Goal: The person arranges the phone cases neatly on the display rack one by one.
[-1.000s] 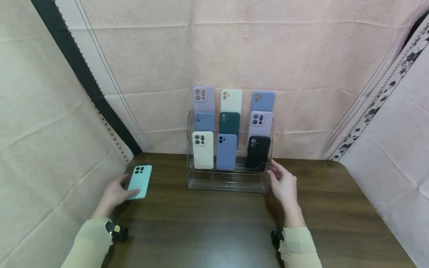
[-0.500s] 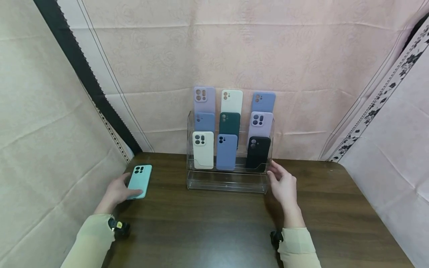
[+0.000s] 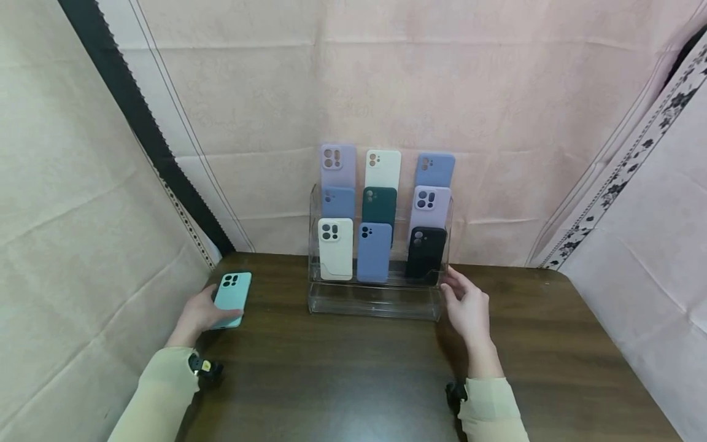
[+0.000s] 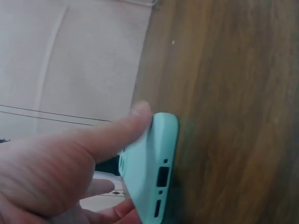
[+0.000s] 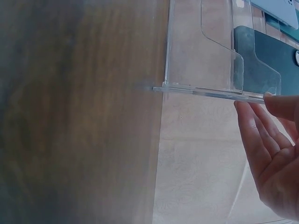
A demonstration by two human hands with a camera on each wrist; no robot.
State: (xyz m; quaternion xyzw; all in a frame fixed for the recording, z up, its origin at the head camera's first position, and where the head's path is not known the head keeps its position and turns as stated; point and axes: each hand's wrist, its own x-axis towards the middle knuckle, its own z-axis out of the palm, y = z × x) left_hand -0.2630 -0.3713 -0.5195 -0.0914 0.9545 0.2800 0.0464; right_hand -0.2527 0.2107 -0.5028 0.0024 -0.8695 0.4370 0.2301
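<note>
A mint-green phone case (image 3: 232, 291) lies on the table at the left. My left hand (image 3: 203, 314) grips it, with the thumb across its lower part and the fingers along its left side. Port cut-outs show in the end of the case (image 4: 162, 172) in the left wrist view. A clear tiered display stand (image 3: 372, 302) stands mid-table, holding several phone cases in three columns. My right hand (image 3: 466, 307) holds the stand's right side panel, its thumb (image 5: 280, 105) at the panel's front edge and fingertips against the outer face.
The front row holds a white case (image 3: 335, 248), a blue case (image 3: 374, 252) and a black case (image 3: 425, 253). The stand's lowest tier holds no case. Pale cloth (image 3: 442, 92) hangs behind the brown wooden table (image 3: 353, 374) and along both sides.
My left hand has shifted slightly right and its thumb reaches further across the mint-green case. The case has barely moved. My right hand stays at the stand's side.
</note>
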